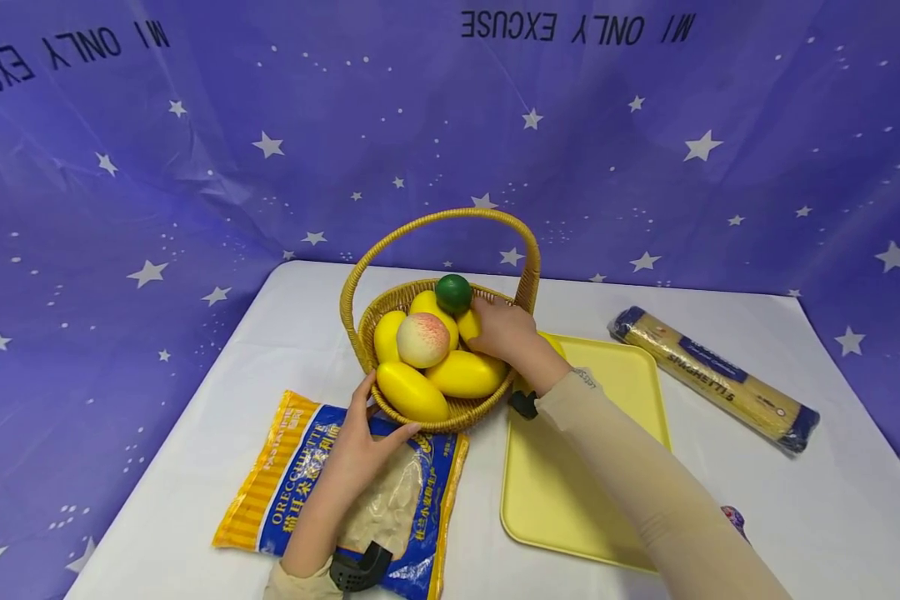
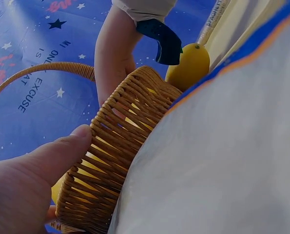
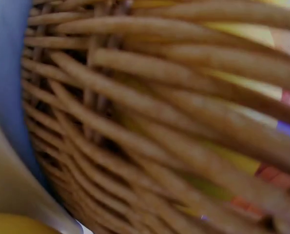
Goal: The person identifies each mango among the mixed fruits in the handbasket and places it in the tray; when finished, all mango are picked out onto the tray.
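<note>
Head view: I read a round wicker basket (image 1: 450,412) with an arched handle standing near the middle of the white tabletop (image 1: 195,467), toward its far edge. It holds smooth oblong yellow mangoes (image 1: 465,372), a matte pink-and-cream peach (image 1: 423,339) and a glossy green lime (image 1: 453,292). My right hand (image 1: 504,332) reaches into the basket, fingers curled around a yellow mango at the far side. My left hand (image 1: 363,446) rests on a crinkled orecchiette bag (image 1: 285,475) by the near edge, thumb and fingers spread against the basket's woven wall. A flat yellow plastic tray (image 1: 622,392) lies right of the basket; a long spaghetti packet (image 1: 712,379) sits near the right edge. Left wrist view: the thumb (image 2: 62,151) presses the ribbed weave. Right wrist view: only blurred wicker strands (image 3: 159,122) close up.
</note>
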`<state>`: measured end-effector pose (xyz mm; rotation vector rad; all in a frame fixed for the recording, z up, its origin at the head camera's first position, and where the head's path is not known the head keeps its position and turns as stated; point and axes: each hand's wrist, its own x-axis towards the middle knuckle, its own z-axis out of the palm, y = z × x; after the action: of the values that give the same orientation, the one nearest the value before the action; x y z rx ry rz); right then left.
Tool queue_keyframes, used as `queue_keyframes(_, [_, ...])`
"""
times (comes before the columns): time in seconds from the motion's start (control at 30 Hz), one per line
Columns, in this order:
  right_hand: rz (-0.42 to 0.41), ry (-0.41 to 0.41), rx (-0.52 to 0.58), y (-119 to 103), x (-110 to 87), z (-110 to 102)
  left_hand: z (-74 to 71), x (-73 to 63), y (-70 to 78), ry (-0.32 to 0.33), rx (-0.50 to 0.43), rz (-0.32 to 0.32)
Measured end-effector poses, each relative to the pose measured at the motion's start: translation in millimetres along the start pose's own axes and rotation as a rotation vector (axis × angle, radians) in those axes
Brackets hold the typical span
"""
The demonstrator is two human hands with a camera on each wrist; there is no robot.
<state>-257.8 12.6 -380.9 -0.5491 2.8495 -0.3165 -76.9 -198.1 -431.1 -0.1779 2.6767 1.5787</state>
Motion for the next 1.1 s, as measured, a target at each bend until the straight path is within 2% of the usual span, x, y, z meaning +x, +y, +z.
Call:
queue_keyframes(0.23, [0.005, 0.005, 0.014, 2.5, -0.4, -1.2, 1.0, -0.3, 2.1, -0.001, -0.003, -0.009])
queue_keyframes(0.5, [-0.005, 0.048, 0.026, 3.2, -3.6, -1.7, 1.6, -1.1, 0.7, -0.003, -0.006, -0.013])
queue_keyframes(0.8, [0.006, 0.102, 0.019, 2.5, -14.9, -11.5, 2.1, -1.9, -0.8, -0.006, 0.013, -0.031])
queue_keyframes(0.93, [-0.005, 0.154, 0.068, 3.9, -26.2, -18.6, 2.8, -1.6, -0.2, -0.011, 0.004, -0.035])
queue_keyframes(1.1, [-0.021, 0.234, 0.185, 9.9, -47.4, -26.3, 3.5, -0.8, -0.2, -0.010, 0.007, -0.035])
